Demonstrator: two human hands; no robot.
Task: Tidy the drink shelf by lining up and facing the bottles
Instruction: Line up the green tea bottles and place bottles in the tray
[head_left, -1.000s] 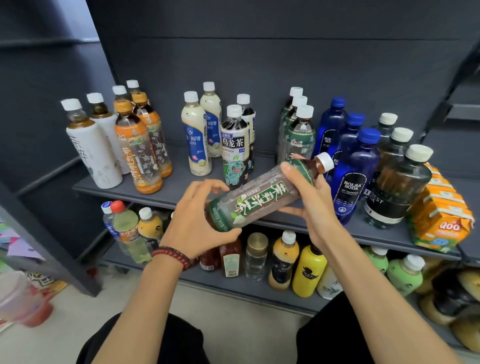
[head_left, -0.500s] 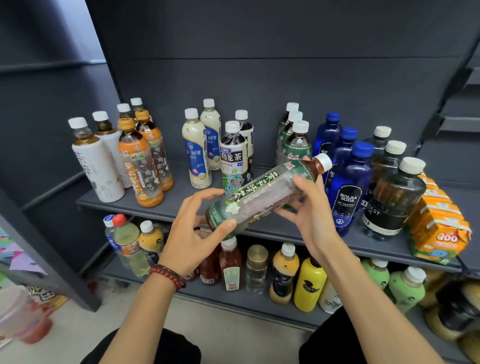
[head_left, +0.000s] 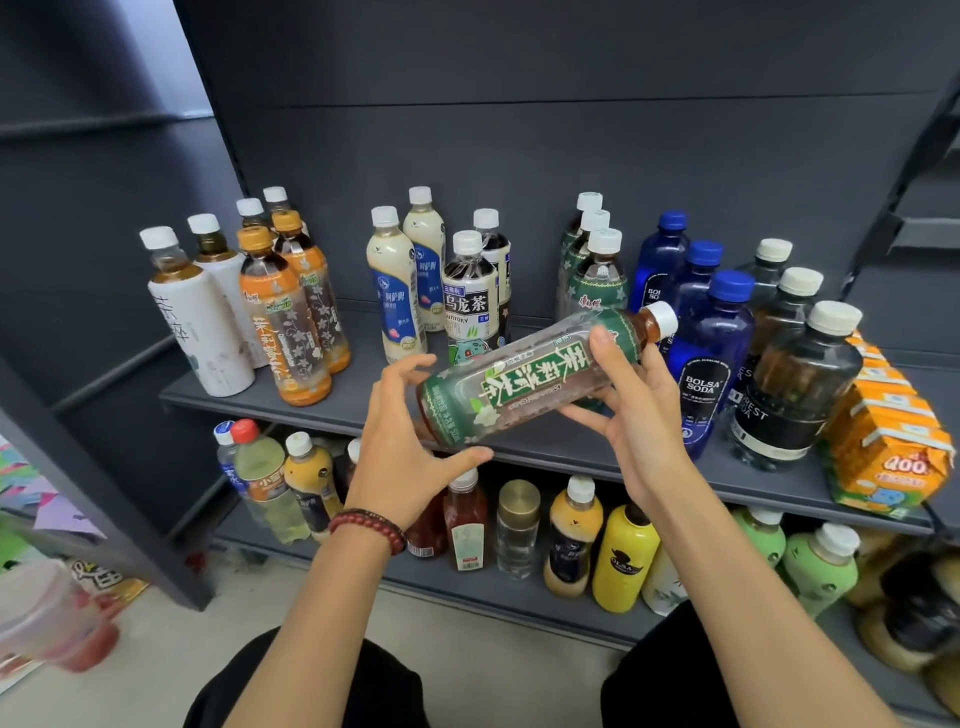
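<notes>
Head view: a clear plastic tea bottle with a green label and white cap (head_left: 524, 384) is in the air in front of the dark grey metal upper shelf (head_left: 363, 402). It is tilted almost flat, with the cap up and to the right. The right hand (head_left: 634, 415) has a closed grip on its upper half, thumb over the label and fingers beneath. The left hand (head_left: 400, 447), with a red bead bracelet (head_left: 369, 525) at the wrist, keeps a loose, open grip at the base: the thumb touches underneath while the arched fingers stay just off it. Matching green-labelled bottles (head_left: 597, 280) stand upright behind.
</notes>
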